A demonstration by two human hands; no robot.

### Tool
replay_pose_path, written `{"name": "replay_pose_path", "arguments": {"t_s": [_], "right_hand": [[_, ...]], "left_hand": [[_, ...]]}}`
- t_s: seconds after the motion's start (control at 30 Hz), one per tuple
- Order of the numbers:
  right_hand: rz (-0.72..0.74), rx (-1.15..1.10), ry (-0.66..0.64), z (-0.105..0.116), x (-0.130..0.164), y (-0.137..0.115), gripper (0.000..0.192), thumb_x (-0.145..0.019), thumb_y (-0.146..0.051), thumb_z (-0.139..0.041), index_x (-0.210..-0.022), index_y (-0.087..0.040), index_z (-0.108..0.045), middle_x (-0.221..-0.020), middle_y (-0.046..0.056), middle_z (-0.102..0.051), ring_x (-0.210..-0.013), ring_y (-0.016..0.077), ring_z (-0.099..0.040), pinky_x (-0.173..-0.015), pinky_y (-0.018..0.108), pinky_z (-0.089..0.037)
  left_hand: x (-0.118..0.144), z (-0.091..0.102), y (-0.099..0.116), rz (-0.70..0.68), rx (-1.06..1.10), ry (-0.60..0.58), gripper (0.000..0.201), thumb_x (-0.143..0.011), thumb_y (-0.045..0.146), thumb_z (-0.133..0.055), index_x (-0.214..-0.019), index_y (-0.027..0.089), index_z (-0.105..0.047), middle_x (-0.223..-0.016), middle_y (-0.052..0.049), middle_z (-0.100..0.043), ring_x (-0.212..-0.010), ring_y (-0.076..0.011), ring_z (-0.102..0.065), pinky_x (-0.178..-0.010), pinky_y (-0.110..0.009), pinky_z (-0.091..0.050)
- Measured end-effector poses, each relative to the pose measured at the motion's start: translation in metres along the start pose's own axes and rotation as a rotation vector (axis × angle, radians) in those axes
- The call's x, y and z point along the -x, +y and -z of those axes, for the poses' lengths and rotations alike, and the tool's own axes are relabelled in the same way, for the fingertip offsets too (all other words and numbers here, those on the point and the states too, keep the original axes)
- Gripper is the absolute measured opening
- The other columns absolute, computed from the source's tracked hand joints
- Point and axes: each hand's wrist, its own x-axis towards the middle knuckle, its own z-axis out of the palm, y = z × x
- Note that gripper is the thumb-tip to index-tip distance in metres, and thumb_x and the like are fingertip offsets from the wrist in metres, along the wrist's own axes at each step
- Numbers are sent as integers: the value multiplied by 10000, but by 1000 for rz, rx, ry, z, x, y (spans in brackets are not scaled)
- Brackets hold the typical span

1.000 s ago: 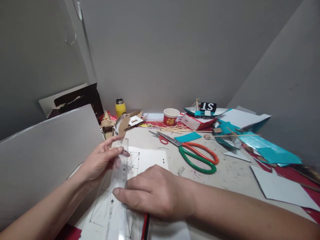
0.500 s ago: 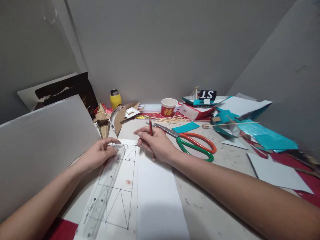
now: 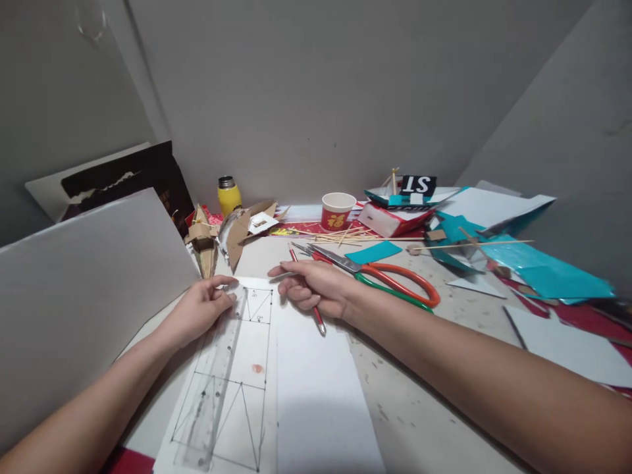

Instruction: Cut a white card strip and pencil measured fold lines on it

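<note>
Left hand, partly open with thumb and forefinger apart, rests at the far end of one clear ruler lying on the drawn sheet. Likely light, stiff and slippery, it should be pressed mid-length. Rightward, the curled right hand holds one pencil, probably light, rigid, best gripped near its tip. One cup, then one large pair of scissors.

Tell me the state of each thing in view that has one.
Left hand: fingers spread, fingertips on the ruler's far end
Right hand: fingers curled, holding the pencil
Ruler: flat on the sheet
Pencil: slanted, in the right grip
Sheet: flat, marked with lines
Scissors: lying down, partly hidden
Paper cup: upright, open-topped, contents unseen
Yellow bottle: upright
</note>
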Motion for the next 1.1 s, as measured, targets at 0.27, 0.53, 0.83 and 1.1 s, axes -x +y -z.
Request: {"name": "replay_pose_path", "arguments": {"t_s": [0.27,0.53,0.83,1.1], "right_hand": [[-19,-42,-6,0,0,4,222,-993,-210,-402,-906,-123,-586,-525,9,-569,-320,25,-241,-285,101,-147],[-14,-35,12,-6,7,3,249,-1000,-198,-388,-863,-127,-583,-518,13,-558,-329,28,-234,-293,101,-147],[31,23,-31,-4,2,6,198,-994,-223,-425,-878,-139,-561,-532,-22,-546,-330,24,-234,-302,97,-158],[34,33,-40,-5,2,5,203,-994,-233,-436,-868,-134,-560,-537,-11,-558,-327,19,-234,-305,105,-153]], "left_hand": [[6,-3,6,-7,-53,38,443,-838,262,-614,-1249,101,-589,-555,33,-570,-379,-81,-391,-387,-247,-284],[7,-3,0,-51,-48,46,545,-847,285,-625,-1345,82,-534,-582,26,-581,-389,-82,-386,-401,-245,-282],[10,-2,-1,-106,-61,81,479,-826,332,-654,-1255,133,-579,-584,31,-598,-374,-82,-384,-383,-238,-277],[15,-4,3,-121,-106,109,490,-828,338,-630,-1255,105,-575,-574,50,-562,-403,-91,-388,-418,-239,-303]]}}
